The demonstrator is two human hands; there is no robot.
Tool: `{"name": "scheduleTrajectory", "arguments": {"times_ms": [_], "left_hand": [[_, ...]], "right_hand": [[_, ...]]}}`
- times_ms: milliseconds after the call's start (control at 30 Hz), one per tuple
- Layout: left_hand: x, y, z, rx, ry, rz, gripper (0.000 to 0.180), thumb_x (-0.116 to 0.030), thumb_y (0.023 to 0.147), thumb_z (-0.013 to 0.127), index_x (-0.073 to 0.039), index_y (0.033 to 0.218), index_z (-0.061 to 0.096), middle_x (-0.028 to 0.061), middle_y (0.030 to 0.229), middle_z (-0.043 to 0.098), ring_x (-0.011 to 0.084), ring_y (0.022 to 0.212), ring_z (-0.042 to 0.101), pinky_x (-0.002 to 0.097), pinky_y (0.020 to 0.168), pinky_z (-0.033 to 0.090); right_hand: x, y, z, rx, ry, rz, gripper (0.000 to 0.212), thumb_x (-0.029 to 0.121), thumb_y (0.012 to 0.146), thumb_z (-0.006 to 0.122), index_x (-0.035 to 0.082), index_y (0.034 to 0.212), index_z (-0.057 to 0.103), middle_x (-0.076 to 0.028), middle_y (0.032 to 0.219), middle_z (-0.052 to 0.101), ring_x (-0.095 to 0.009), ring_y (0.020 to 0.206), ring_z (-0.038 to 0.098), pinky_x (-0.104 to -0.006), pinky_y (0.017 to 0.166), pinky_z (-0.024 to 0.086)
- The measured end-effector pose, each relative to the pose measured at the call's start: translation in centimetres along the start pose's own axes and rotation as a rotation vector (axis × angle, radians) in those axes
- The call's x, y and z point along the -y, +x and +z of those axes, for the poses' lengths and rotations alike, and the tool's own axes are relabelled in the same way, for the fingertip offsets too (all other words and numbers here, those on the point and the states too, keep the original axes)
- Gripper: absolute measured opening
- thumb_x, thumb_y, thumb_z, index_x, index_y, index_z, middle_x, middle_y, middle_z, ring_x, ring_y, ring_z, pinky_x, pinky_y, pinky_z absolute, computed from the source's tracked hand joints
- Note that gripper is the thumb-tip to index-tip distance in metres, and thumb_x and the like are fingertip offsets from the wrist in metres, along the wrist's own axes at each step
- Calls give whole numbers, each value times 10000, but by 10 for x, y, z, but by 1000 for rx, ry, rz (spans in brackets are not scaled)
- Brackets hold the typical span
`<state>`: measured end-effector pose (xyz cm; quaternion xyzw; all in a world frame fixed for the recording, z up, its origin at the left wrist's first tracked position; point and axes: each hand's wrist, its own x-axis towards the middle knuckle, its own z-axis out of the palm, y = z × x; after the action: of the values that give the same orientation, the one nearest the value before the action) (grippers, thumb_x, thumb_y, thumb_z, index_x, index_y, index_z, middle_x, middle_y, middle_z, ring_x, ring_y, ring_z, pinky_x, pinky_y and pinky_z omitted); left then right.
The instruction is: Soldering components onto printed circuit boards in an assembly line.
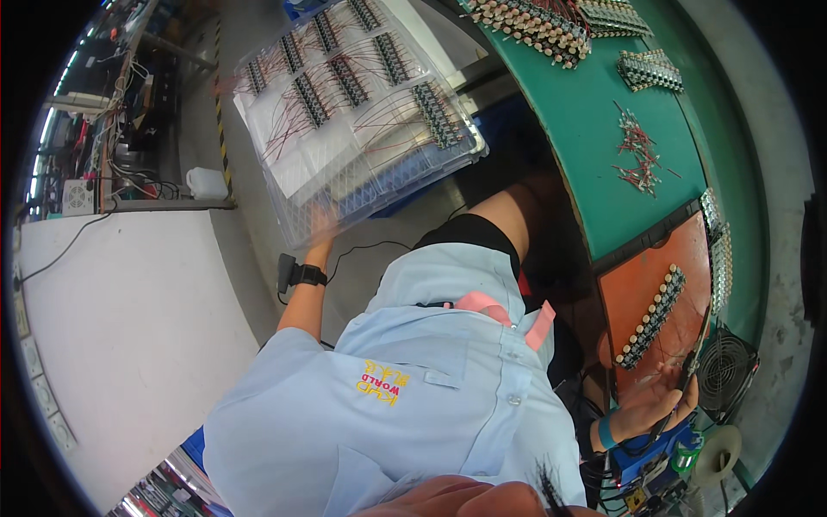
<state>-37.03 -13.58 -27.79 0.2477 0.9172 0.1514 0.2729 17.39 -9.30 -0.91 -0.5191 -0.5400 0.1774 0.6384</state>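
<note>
At the near edge of a clear plastic tray point(388, 194), my left hand point(324, 221) is closed on the rim; its fingers show only dimly through the plastic. In that tray lie several rows of small circuit boards point(347, 81) with thin red wires, over white sheets. On the right, my right hand point(653, 405) grips the near edge of an orange board point(637, 289) with a black frame, fingers wrapped round the frame. A strip of small circuit boards with round copper-coloured parts point(650, 317) lies on the orange board.
Along the right runs a green bench point(581, 121). It bears loose red-and-white wires point(636, 148), a stack of board strips point(650, 71) and a bundle of wired parts point(534, 28). A black fan point(726, 376) stands near my right hand. To the left is a white surface point(129, 345).
</note>
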Motion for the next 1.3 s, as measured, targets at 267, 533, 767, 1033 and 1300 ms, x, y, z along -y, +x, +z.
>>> {"name": "scheduleTrajectory", "arguments": {"times_ms": [267, 533, 767, 1033, 1300], "left_hand": [[50, 20, -1, 3, -57, 114, 741, -501, 915, 408, 9, 1426, 244, 271, 1470, 202, 387, 1367, 210, 421, 1124, 174], [70, 25, -21, -1, -105, 204, 720, -459, 902, 464, 41, 1391, 296, 306, 1427, 267, 422, 1329, 272, 435, 1105, 223], [111, 38, -52, 97, 45, 237, 713, -429, 898, 486, 81, 1365, 315, 319, 1405, 300, 429, 1318, 291, 437, 1093, 240], [122, 29, -49, -47, 47, 274, 698, -440, 894, 485, 29, 1384, 321, 313, 1401, 316, 425, 1315, 304, 450, 1081, 260], [100, -9, -30, -38, -90, 159, 714, -475, 906, 465, -1, 1409, 289, 261, 1439, 294, 399, 1327, 298, 453, 1074, 270]], "right_hand": [[12, -2, 11, -13, -29, 33, 384, 227, 942, 464, -23, 1231, 437, -176, 1019, 602, -217, 933, 601, -355, 848, 499], [9, -1, 22, -7, -36, 26, 373, 218, 942, 461, -26, 1224, 438, -177, 1032, 597, -216, 950, 597, -350, 870, 483], [7, 1, 34, -10, -50, 78, 357, 211, 945, 461, -18, 1219, 452, -175, 1066, 584, -217, 966, 586, -350, 867, 487], [-6, 3, 23, -38, 34, 134, 365, 214, 950, 462, -19, 1231, 452, -171, 1081, 571, -210, 939, 580, -351, 841, 506], [-1, 4, 13, -48, -23, 72, 396, 243, 945, 466, -37, 1225, 450, -164, 1039, 573, -207, 927, 583, -329, 843, 495]]}}
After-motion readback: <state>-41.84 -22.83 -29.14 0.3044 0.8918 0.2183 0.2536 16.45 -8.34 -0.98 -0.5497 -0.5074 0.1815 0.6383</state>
